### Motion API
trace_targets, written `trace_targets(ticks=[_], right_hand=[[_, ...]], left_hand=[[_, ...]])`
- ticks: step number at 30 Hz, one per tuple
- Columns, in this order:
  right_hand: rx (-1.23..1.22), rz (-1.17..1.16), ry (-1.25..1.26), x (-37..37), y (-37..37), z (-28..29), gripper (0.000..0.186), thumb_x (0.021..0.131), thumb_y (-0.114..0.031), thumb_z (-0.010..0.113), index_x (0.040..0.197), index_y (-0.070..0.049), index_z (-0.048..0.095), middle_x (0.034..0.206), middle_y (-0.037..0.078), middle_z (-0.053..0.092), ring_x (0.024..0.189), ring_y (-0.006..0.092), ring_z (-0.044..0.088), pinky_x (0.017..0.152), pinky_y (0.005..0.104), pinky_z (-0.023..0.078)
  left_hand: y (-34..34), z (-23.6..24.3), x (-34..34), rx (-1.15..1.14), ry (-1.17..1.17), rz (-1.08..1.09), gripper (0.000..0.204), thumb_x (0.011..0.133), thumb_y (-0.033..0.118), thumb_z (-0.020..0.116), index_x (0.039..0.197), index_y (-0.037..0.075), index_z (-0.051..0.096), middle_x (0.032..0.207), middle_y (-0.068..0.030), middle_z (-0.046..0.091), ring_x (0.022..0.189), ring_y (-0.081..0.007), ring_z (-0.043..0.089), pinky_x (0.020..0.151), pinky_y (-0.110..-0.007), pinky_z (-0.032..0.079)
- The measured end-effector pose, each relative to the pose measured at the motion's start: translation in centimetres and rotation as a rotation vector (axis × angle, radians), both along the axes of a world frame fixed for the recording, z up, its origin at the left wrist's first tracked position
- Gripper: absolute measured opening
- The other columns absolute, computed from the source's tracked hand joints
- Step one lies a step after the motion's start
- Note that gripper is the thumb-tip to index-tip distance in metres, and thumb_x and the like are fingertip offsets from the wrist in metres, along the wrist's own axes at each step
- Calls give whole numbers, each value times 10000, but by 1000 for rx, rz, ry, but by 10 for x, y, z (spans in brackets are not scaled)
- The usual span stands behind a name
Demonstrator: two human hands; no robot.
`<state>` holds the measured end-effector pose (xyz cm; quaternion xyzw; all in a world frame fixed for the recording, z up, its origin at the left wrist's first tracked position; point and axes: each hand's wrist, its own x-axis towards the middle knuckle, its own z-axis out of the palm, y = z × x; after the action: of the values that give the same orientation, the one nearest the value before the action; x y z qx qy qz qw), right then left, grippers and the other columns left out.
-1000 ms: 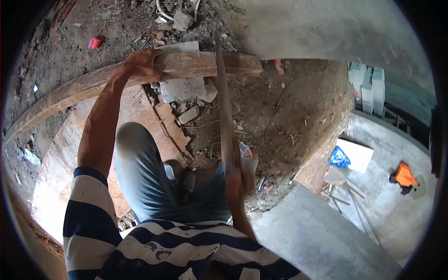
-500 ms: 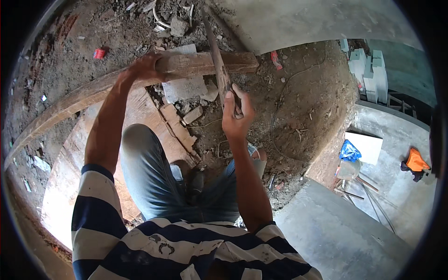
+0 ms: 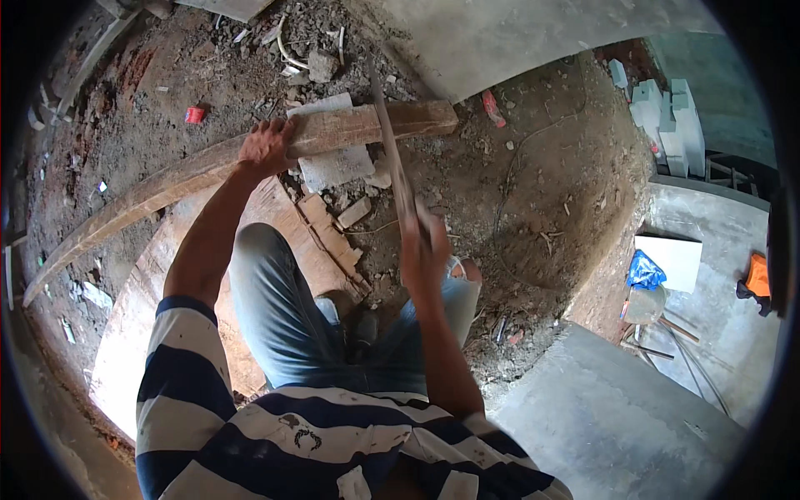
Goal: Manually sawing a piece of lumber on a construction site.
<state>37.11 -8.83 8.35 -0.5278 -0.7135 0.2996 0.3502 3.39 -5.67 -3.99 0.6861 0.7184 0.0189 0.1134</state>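
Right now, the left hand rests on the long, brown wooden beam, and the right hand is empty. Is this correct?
The right hand isn't empty: the head view shows it gripping a long, thin, brownish tool. The left hand rests on the beam.

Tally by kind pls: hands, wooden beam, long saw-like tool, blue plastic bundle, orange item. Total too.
Hands (left hand, right hand): 2
Wooden beam: 1
Long saw-like tool: 1
Blue plastic bundle: 1
Orange item: 1
Total: 6

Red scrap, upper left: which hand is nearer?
Left: left hand is on the beam, below and right of the red scrap; right hand holds the saw, farther right and lower.
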Motion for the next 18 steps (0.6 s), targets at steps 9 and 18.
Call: trace_targets(ticks=[9, 18], right_hand=[[104, 55, 122, -7, 61, 6, 211, 957, -116, 575, 1122, 2, 632, 932, 126, 663, 810, 179, 616, 733, 298, 492], [-384, -129, 123, 79, -121, 104, 242, 963, -110, 583, 1143, 49, 609, 931, 111, 672, 742, 126, 595, 670, 234, 486]], left_hand=[[26, 17, 23, -42, -54, 17, 892, 644, 414, 794, 1399, 120, 420, 1238, -158, 531, 1170, -377, 514, 1013, -490, 405], [3, 7, -9, -47, -25, 87, 942, 595, 395, 831, 1402, 118, 432, 1286, -150, 516, 1186, -366, 507, 1019, -483, 404]])
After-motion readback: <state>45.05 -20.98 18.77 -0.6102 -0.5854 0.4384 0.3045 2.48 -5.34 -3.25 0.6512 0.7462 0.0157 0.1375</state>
